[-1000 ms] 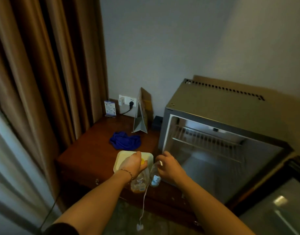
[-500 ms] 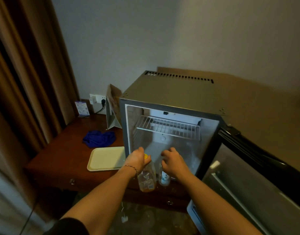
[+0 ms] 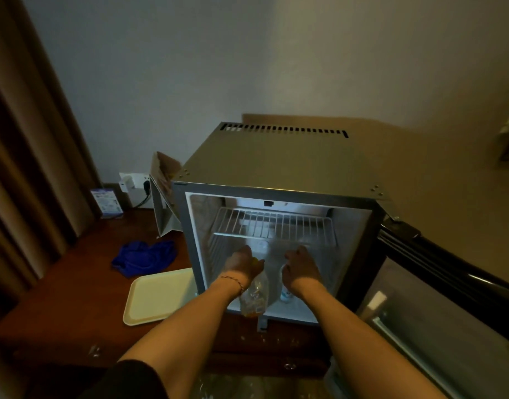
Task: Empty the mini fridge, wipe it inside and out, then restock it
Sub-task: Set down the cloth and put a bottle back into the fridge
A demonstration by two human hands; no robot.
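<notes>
Carrying two bottles over from the tray [image 3: 158,298] on the left, I am now reaching into the fridge [image 3: 279,174]: my left hand [image 3: 241,266] is gripping the orange-capped bottle [image 3: 254,298], my right hand [image 3: 300,269] the small white bottle [image 3: 286,295]. Restocking is beginning.

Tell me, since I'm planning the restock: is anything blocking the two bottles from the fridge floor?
Nothing visible does. The left hand holds the orange bottle and the right hand the white bottle inside the open fridge, below the wire shelf.
</notes>
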